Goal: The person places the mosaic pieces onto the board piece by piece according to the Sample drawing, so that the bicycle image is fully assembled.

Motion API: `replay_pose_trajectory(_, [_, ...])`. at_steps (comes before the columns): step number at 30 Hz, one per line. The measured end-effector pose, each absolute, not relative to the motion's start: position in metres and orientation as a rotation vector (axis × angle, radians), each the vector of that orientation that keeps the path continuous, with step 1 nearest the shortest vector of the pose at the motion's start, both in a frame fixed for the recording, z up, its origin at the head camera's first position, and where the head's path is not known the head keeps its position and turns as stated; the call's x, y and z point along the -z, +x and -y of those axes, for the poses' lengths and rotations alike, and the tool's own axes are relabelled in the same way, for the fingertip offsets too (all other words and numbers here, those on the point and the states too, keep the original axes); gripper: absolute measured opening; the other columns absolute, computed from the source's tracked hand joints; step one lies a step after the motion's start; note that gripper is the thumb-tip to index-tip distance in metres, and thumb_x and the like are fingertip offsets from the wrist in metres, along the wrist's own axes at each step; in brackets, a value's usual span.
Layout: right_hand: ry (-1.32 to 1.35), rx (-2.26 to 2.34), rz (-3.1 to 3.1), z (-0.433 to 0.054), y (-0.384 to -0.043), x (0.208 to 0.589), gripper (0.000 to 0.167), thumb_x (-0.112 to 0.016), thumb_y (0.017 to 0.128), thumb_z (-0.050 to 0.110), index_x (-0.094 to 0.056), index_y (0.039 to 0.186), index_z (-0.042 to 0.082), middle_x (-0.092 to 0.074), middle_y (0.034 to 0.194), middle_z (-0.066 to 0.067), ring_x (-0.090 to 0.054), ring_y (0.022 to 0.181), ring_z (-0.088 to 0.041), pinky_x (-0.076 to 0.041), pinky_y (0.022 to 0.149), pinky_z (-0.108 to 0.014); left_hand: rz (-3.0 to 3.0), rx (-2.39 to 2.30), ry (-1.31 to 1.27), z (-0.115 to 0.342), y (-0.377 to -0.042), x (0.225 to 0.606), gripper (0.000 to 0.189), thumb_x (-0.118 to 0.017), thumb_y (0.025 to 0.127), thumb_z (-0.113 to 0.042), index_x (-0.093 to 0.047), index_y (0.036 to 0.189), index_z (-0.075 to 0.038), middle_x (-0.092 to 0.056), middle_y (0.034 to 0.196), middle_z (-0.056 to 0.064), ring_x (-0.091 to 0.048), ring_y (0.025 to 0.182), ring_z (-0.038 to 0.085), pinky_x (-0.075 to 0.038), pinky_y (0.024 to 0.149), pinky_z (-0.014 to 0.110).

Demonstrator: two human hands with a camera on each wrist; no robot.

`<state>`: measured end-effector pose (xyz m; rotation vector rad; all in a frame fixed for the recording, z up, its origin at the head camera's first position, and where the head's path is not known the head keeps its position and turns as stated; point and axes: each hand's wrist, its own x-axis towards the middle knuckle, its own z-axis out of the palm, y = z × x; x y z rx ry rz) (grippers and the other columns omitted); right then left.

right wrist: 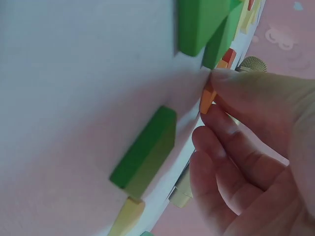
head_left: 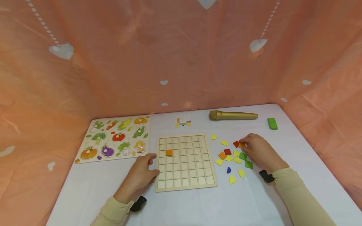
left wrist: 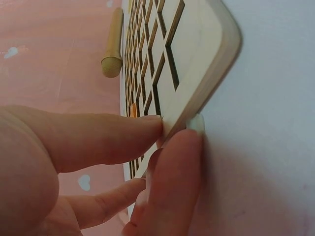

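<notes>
My left hand [head_left: 139, 172] holds the left edge of a wooden grid board [head_left: 187, 189], thumb and fingers at its rim [left wrist: 202, 81]. One orange square tile [head_left: 169, 152] sits in a cell toward the board's upper left. Right of the board, my right hand [head_left: 261, 152] pinches another orange tile [right wrist: 208, 100] between thumb and finger, low over the table. A red piece [head_left: 236, 144] lies beside it. Green tiles [head_left: 249, 164], a red tile [head_left: 227, 152], yellow quarter-round pieces [head_left: 241, 173] and a blue half-round piece [head_left: 228, 170] lie scattered nearby.
A vegetable puzzle board [head_left: 103, 128] lies at the left. Behind the grid board is a small printed pattern card [head_left: 183, 121]. A gold microphone [head_left: 234, 115] and a green block [head_left: 272, 123] lie at the back right. Pink cloth [head_left: 181, 56] surrounds the white table.
</notes>
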<state>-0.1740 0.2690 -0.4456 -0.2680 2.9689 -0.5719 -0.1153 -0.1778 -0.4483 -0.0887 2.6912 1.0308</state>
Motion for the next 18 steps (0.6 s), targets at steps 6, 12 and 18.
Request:
replay_pose_trajectory(6, [-0.264,0.585,-2.959,-0.269,-0.173,0.443,0.029,-0.075,0.101,0.014,-0.076,0.127,0.000,-0.072,0.117,-0.014,-0.062,0.100,-0.027,-0.062,0.093,-0.051,-2.693,-1.028,-0.075,0.178,-0.115,0.448,0.068,-0.081,0.089,-0.012,-0.057,0.153,-0.002,-0.060,0.115,0.011,-0.054,0.100,0.025,-0.046,0.086,0.037])
replay_pose_trajectory(12, [-0.240,0.623,-2.934,-0.263,-0.172,0.436,0.032,-0.072,0.104,0.018,-0.075,0.132,0.003,-0.071,0.122,-0.013,-0.062,0.104,-0.028,-0.061,0.095,-0.051,-2.708,-1.016,-0.044,0.179,-0.115,0.449,0.070,-0.081,0.090,-0.011,-0.056,0.155,-0.002,-0.060,0.114,0.011,-0.055,0.100,0.024,-0.047,0.087,0.038])
replay_pose_trajectory(18, [-0.303,0.655,-2.920,-0.238,-0.177,0.430,0.033,-0.076,0.101,0.020,-0.076,0.129,0.003,-0.071,0.121,-0.013,-0.063,0.104,-0.028,-0.060,0.098,-0.052,-2.693,-1.037,-0.045,0.179,-0.115,0.449,0.071,-0.081,0.089,-0.010,-0.056,0.155,-0.002,-0.060,0.115,0.012,-0.058,0.095,0.022,-0.049,0.085,0.036])
